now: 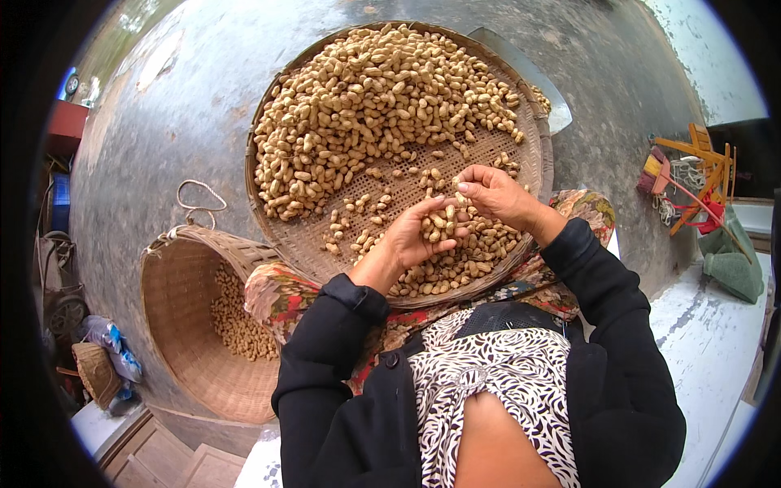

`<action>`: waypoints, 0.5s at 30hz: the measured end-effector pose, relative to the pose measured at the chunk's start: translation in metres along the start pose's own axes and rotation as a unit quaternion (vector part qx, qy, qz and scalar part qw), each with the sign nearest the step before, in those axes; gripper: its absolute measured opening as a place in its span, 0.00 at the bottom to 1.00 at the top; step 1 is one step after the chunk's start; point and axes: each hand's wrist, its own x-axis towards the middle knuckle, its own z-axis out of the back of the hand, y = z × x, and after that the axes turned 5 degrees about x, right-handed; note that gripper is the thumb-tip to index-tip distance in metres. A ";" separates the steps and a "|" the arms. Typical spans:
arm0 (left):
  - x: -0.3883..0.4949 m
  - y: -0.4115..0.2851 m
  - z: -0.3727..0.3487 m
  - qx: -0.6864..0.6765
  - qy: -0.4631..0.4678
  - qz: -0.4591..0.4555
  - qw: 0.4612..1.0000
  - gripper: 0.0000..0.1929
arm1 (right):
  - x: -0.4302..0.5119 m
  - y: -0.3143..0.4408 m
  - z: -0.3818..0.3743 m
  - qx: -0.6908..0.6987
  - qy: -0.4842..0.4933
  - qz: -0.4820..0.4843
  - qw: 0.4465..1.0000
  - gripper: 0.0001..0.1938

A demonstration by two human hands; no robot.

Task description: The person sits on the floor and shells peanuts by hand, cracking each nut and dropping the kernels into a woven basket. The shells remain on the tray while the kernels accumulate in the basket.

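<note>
A large round woven bamboo tray point(293, 244) rests over my knees. Unshelled peanuts point(366, 97) are heaped along its far side, and a smaller pile of peanuts point(488, 247) lies at the near side under my hands. My left hand point(415, 235) is palm up, cupping several peanuts point(439, 224) in its curled fingers. Just to the right and slightly farther off, my right hand point(497, 194) pinches a peanut point(459, 190) between thumb and fingers, above the left fingertips. Loose peanuts are scattered across the bare weave between the two piles.
Left of my knee stands a deep woven basket point(183, 317) with peanuts at its bottom and a rope loop point(201, 201) at its rim. A metal dustpan-like scoop point(552, 100) lies beyond the tray's right edge. A wooden chair point(711, 168) and broom point(656, 171) are at the right.
</note>
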 end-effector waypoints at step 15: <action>-0.005 0.003 -0.013 0.178 -0.058 -0.001 0.982 0.12 | -0.001 -0.030 -0.001 -0.094 0.006 0.061 0.994 0.10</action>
